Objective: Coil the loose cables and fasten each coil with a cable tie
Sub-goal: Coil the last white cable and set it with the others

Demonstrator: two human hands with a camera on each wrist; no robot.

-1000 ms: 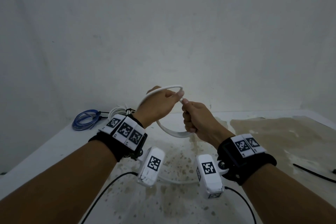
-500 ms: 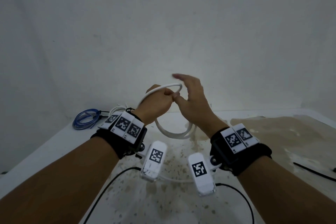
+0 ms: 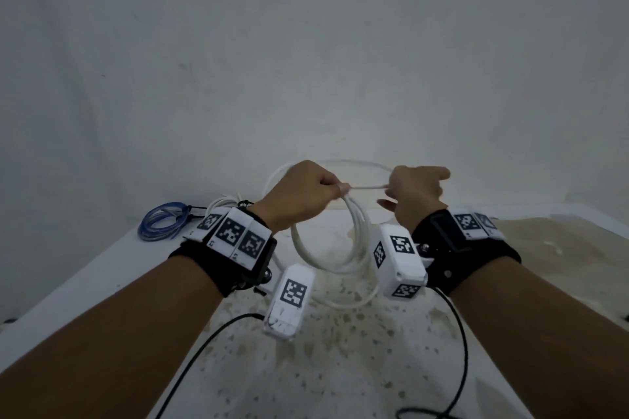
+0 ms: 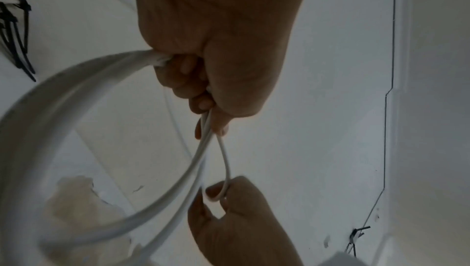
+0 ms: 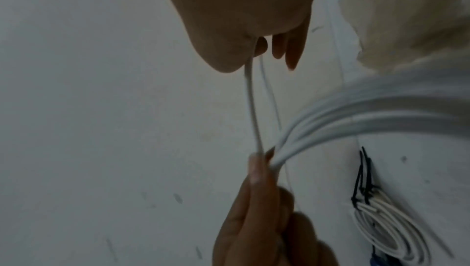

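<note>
A white cable point(image 3: 328, 250) hangs in several loops above the table. My left hand point(image 3: 338, 190) grips the top of the loops in a fist; in the left wrist view the bundle point(image 4: 76, 99) runs through its curled fingers point(image 4: 188, 89). My right hand point(image 3: 390, 190) pinches a single strand point(image 3: 367, 186) of the same cable, stretched level between the two hands. The right wrist view shows that strand point(image 5: 73, 109) running from the pinch point(image 5: 253, 49) down to the left hand point(image 5: 263, 169) beside the bundle point(image 5: 356, 113).
At the table's far left lie a blue coil point(image 3: 163, 224) and a white coil point(image 5: 386, 230) bound with black ties point(image 5: 363, 179). A loose black tie point(image 4: 356, 236) lies on the table. The white tabletop point(image 3: 527, 282) is stained and meets a wall behind.
My right hand let go of the cable, reached open over the left hand, then pinched a strand and drew it to the right. More loops hang from the left hand.
</note>
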